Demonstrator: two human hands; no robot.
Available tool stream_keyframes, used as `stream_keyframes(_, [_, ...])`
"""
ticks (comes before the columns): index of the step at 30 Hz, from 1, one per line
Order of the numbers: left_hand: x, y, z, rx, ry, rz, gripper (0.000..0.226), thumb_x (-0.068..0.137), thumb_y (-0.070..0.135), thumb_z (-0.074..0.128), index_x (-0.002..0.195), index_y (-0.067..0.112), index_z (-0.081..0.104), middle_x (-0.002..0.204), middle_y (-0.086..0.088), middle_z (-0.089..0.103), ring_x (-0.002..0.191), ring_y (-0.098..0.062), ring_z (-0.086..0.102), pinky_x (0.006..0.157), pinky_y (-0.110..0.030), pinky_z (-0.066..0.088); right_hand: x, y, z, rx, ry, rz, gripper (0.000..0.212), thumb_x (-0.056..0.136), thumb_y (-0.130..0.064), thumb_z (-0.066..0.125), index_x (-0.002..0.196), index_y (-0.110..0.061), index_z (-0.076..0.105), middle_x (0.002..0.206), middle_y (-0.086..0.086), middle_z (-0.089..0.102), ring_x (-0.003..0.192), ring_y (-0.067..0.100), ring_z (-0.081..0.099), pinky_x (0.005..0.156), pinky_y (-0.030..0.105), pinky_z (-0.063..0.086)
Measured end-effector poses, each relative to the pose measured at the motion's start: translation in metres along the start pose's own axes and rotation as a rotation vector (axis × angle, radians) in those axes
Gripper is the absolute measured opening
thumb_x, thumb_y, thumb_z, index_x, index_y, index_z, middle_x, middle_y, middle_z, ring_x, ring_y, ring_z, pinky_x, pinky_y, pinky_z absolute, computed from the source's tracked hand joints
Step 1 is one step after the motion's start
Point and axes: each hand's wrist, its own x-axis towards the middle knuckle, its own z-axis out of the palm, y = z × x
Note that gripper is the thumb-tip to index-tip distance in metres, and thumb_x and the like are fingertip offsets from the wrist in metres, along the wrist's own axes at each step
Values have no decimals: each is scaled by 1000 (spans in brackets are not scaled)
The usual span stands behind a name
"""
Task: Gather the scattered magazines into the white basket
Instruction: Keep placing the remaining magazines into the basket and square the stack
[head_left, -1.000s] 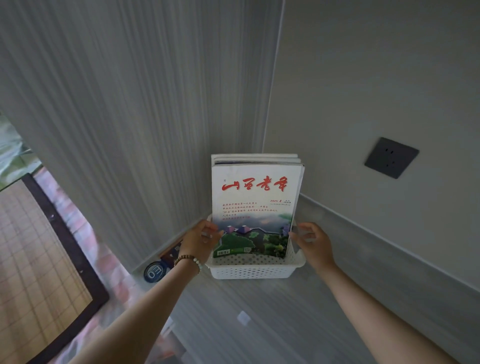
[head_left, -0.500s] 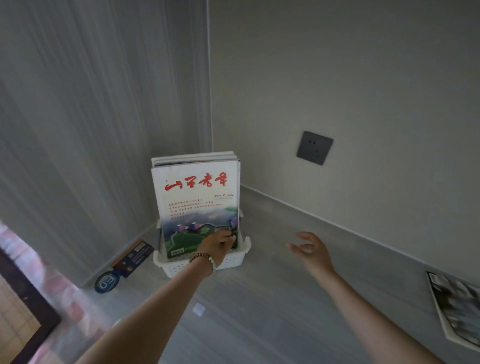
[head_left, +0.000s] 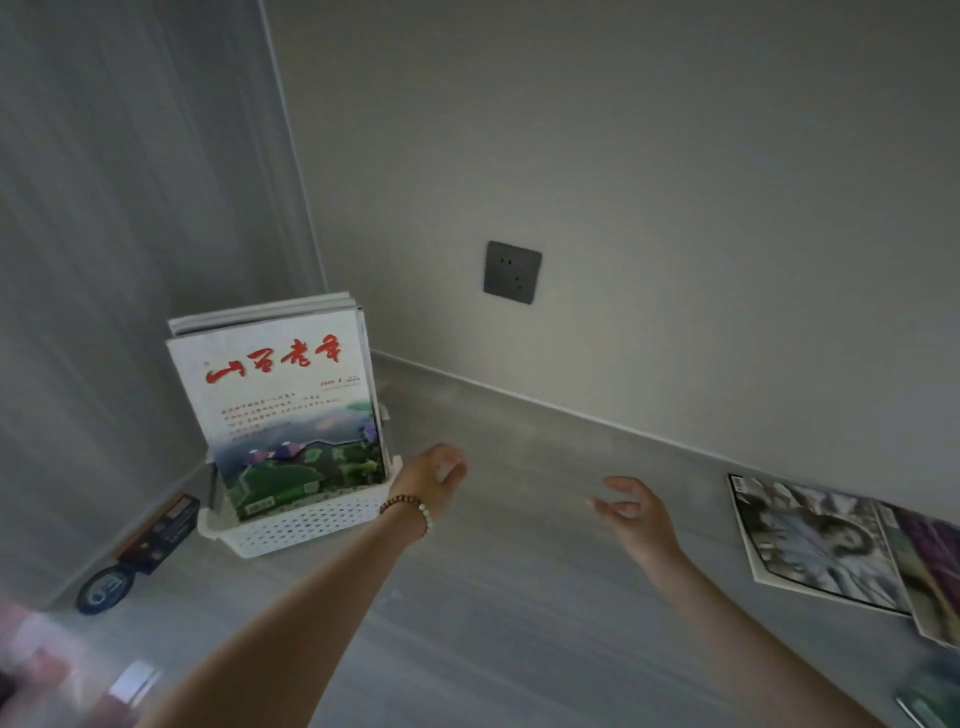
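Both hands are empty! The left hand hangs loose-fingered just beside the white basket, where several upright magazines stand in the corner. The right hand, fingers relaxed, hovers between the basket and the loose magazines lying flat, far right. They look light, floppy and glossy, probably slippery, so best pinch one near the spine, thumb on top.

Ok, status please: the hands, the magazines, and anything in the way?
Left hand and right hand open, holding nothing. Red-titled magazine upright in white basket; loose magazines flat at right. Nothing seen blocking them.
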Motion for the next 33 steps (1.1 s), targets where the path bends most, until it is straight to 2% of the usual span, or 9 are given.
stream_keyframes(2, [-1, 16, 20, -31, -48, 10, 20, 86, 22, 58, 104, 15, 62, 105, -5, 67, 99, -21, 61, 82, -26, 46, -1, 10, -21, -4, 29, 17, 41, 74, -11, 77, 111, -3, 60, 109, 18, 65, 86, 24, 59, 66, 23, 45])
stream_keyframes(12, [-11, 120, 154, -40, -254, 157, 21, 85, 22, 59, 103, 11, 63, 105, -9, 68, 96, -21, 62, 80, -24, 46, -6, 71, -160, -22, 169, 86, 33, 74, -10, 76, 103, -3, 62, 103, 17, 66, 82, 22, 61, 71, 28, 48])
stream_keyframes(16, [-22, 161, 230, -29, -362, 188, 23, 86, 23, 58, 104, 11, 62, 107, -9, 67, 100, -24, 61, 85, -27, 46, -18, 113, -231, -54, 246, 125, 30, 76, -19, 76, 101, -10, 63, 108, 8, 65, 89, 16, 62, 74, 11, 48])
stream_keyframes(19, [-30, 186, 290, 0, -426, 219, 26, 86, 26, 58, 106, 9, 62, 108, -11, 67, 101, -26, 61, 84, -26, 45, -27, 143, -282, -41, 324, 195, 43, 77, -21, 75, 115, -7, 60, 117, 7, 60, 108, 24, 58, 92, 35, 47])
stream_keyframes(24, [-45, 219, 382, 94, -585, 231, 39, 86, 37, 56, 116, 12, 56, 118, -9, 63, 108, -24, 59, 92, -32, 47, -45, 187, -356, 0, 432, 324, 40, 77, -28, 74, 111, -16, 58, 107, 3, 62, 80, 11, 60, 64, 19, 48])
stream_keyframes(26, [-53, 229, 416, 93, -628, 224, 43, 86, 41, 55, 118, 12, 54, 120, -9, 62, 109, -24, 58, 95, -35, 46, -50, 205, -376, 81, 481, 393, 42, 78, -29, 72, 114, -17, 55, 115, 3, 60, 84, 12, 60, 61, 16, 46])
stream_keyframes(28, [-62, 240, 447, 77, -664, 194, 46, 87, 40, 54, 121, 10, 51, 124, -10, 59, 113, -25, 55, 97, -35, 44, -52, 221, -391, 177, 516, 487, 60, 80, -34, 70, 130, -12, 47, 132, 3, 51, 107, 17, 55, 77, 19, 47])
stream_keyframes(30, [-69, 252, 476, 75, -702, 153, 50, 87, 39, 54, 124, 6, 48, 128, -12, 55, 119, -27, 51, 102, -39, 40, -52, 233, -402, 322, 554, 566, 70, 80, -32, 70, 138, -8, 38, 142, 8, 44, 125, 23, 47, 102, 34, 42])
stream_keyframes(33, [-77, 270, 513, 33, -760, 26, 55, 90, 36, 48, 125, -7, 44, 132, -21, 50, 122, -32, 47, 106, -40, 34, -52, 246, -410, 634, 582, 602, 62, 82, -23, 68, 134, -3, 41, 138, 12, 48, 127, 24, 47, 110, 40, 37])
